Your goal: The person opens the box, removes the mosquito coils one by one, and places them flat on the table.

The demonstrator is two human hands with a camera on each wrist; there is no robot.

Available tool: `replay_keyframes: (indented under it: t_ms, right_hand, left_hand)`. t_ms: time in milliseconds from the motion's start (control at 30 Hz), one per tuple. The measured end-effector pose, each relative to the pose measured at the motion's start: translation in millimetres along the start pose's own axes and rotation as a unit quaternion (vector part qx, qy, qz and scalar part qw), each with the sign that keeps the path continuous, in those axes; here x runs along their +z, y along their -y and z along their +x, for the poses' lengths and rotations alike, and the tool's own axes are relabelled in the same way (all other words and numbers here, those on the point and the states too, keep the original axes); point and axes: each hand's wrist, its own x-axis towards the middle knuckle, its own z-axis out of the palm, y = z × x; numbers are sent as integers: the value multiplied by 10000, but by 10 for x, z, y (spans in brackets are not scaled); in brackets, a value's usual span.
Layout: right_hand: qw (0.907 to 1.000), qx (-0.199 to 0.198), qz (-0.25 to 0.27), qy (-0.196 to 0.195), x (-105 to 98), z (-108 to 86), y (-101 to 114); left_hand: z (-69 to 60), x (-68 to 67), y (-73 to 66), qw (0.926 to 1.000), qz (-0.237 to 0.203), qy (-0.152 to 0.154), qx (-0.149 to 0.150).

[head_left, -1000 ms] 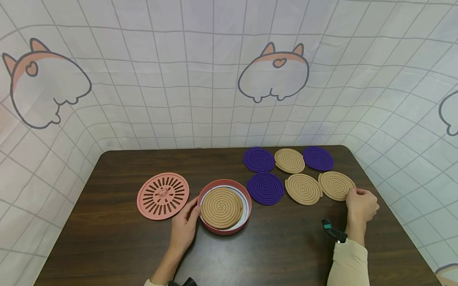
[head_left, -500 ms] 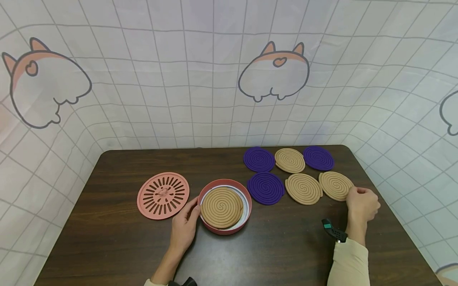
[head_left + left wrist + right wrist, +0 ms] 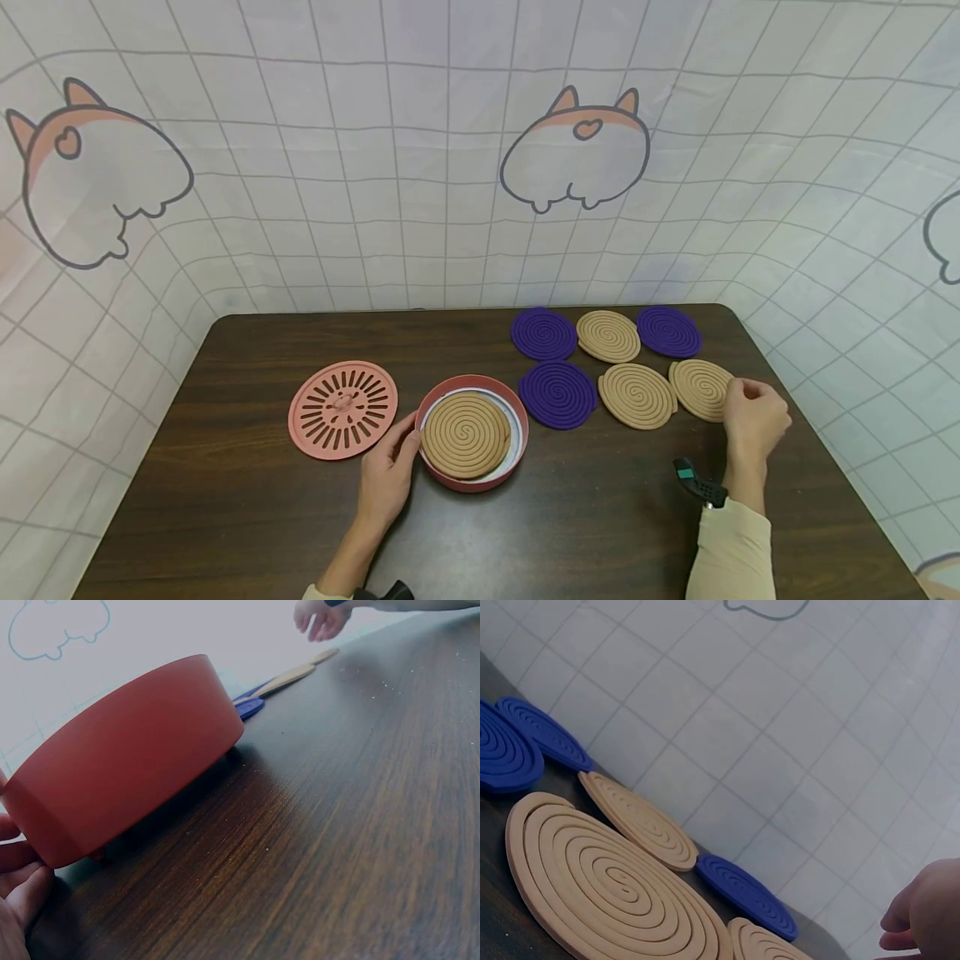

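My left hand (image 3: pixel 386 483) grips the left side of a round red mosquito coil tin (image 3: pixel 522 450), thumb and fingers at its wall. Inside the tin lie beige mosquito coils (image 3: pixel 465 435), above a white lining. In the left wrist view the tin's outer wall (image 3: pixel 142 750) hides part of that hand. My right hand (image 3: pixel 753 421) is over the right edge of a beige coil (image 3: pixel 697 387). Seen from the left wrist, the right hand (image 3: pixel 322 619) has loosely bent fingers above the table, apart from the coils, with nothing visible in them.
A pink slotted lid (image 3: pixel 342 410) lies left of the tin. Right of it, several purple coils (image 3: pixel 557 395) and beige coils (image 3: pixel 637 397) lie in two rows on the dark wooden table (image 3: pixel 247 517). A white tiled-pattern curtain (image 3: pixel 337 208) surrounds the table's back and sides.
My right hand has risen slightly and shifted a little left over the beige coil's edge. The left hand, the tin and the coils stay where they were.
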Motion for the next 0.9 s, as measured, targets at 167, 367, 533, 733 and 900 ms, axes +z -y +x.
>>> replay_keyframes:
  t_ms: [167,367,533,733,900]
  right_hand:
    - [9999,-62,86,75,25,13,21]
    - [9998,-34,193,103,50,19,25]
    - [9997,-11,229,90,61,30,27]
    - [9994,-72,312,103,69,41,39]
    - [9993,-57,339,148,77,49,31]
  left_hand:
    - [-4,2,11,9999,-38,-15,107]
    - [-3,-2,3,10000,-75,25,22]
    - [-3,-3,-2,10000,-86,33,-19]
    - [-4,-8,7,10000,-35,37,-33]
    - [-4,-9,1,10000,-25,30,-37]
